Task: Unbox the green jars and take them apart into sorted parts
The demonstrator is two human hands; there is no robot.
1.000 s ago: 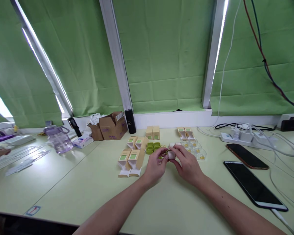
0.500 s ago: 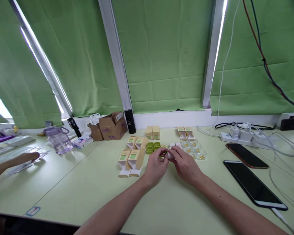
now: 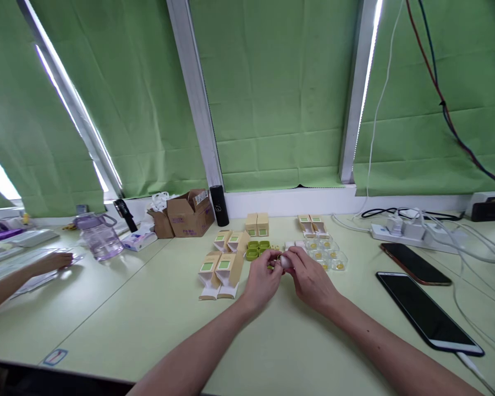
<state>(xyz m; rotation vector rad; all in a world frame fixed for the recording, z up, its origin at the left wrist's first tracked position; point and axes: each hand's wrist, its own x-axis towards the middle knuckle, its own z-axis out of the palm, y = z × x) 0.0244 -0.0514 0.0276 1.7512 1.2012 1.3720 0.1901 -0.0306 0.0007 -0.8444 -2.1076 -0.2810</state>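
My left hand (image 3: 264, 275) and my right hand (image 3: 311, 278) meet over the table, fingertips together. A small whitish rounded piece (image 3: 286, 262) is pinched in my right fingers. Its end touches my left fingertips, which close around something small and yellowish that is mostly hidden. Just behind my left hand sit small green square cups (image 3: 252, 254). Beyond the fingers lie white pieces (image 3: 289, 244), partly covered. Clear plastic cups with yellow centres (image 3: 338, 265) stand beside my right hand. Open cardboard boxes with green labels (image 3: 226, 267) lie to the left.
More small boxes stand at the back, closed ones (image 3: 257, 224) and open ones (image 3: 312, 224). Two phones (image 3: 429, 311) and a power strip (image 3: 412, 234) with cables are on the right. A carton (image 3: 190, 214), black bottle (image 3: 219, 205), purple jug (image 3: 101, 236) and another person's hand (image 3: 55, 262) are left.
My hands stay in nearly the same place, and the whitish piece has turned slightly between my fingers. At the far left, the other person's hand has shifted a little.
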